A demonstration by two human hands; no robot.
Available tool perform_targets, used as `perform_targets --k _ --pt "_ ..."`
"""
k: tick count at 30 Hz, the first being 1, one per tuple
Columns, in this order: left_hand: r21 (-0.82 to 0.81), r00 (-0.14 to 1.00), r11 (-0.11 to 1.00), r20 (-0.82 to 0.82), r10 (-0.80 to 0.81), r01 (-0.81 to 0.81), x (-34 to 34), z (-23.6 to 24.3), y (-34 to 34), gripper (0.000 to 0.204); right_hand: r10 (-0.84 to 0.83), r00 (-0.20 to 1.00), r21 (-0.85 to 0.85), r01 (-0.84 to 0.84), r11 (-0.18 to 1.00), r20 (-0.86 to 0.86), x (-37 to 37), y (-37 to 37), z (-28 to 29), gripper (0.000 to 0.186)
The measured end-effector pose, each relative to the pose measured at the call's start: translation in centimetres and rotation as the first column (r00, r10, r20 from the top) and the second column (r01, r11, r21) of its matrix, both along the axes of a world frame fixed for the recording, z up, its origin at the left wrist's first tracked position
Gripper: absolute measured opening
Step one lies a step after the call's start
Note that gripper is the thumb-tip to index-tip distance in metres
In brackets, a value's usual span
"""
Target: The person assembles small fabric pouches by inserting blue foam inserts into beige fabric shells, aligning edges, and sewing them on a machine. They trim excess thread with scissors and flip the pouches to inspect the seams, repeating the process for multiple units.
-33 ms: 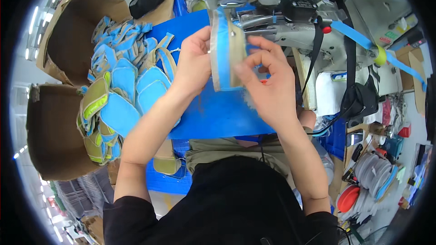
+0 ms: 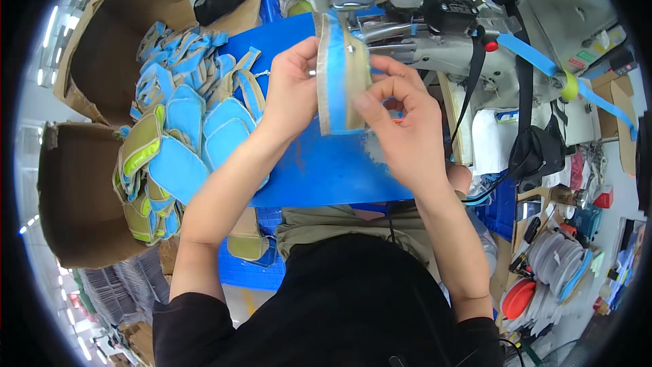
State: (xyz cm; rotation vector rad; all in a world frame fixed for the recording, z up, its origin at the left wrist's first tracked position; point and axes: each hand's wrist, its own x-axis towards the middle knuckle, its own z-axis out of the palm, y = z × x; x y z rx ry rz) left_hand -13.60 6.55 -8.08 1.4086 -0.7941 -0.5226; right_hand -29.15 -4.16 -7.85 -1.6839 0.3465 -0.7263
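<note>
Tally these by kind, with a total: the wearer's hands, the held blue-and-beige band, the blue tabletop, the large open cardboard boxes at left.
Hands: 2 (left hand, right hand)
Band: 1
Tabletop: 1
Boxes: 2 (upper box, lower box)
Total: 6

Before us, a head-worn fisheye camera looks down past a black shirt [image 2: 333, 299]. The blue tabletop [image 2: 322, 177] lies near.
</note>
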Motion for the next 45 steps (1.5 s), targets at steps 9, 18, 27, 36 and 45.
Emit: perform_targets --k 9,18,27,36,45 --pt "-0.071 0.572 0.961 0.791 0.218 -0.268 4.4 -0.6 -2.3 0.016 -0.024 0.995 0.109 0.013 0.994 0.099 0.3 0.9 -0.3 0.014" --pt "0.011 0.857 0.993 -0.505 -0.099 0.121 -2.5 2.9 2.2 0.027 -0.085 0.982 0.545 -0.021 0.838 0.169 -1.3 0.5 -0.3 0.024" --pt "0.078 0.777 0.984 -0.625 -0.077 0.16 -2.4 3.6 1.4 0.025 0.106 0.994 0.385 -0.108 0.917 0.025 -1.1 -0.9 -0.6 0.031" --pt "0.127 0.79 0.968 -0.605 -0.098 0.217 -1.9 3.5 0.4 0.022 0.097 0.993 0.44 -0.117 0.891 0.068 -0.9 -0.6 -1.5 0.022" --pt "0.15 0.781 0.974 -0.623 -0.042 0.172 -2.2 3.7 0.0 0.02 0.05 0.995 0.422 -0.082 0.903 0.087 -1.1 0.3 -1.9 0.019"
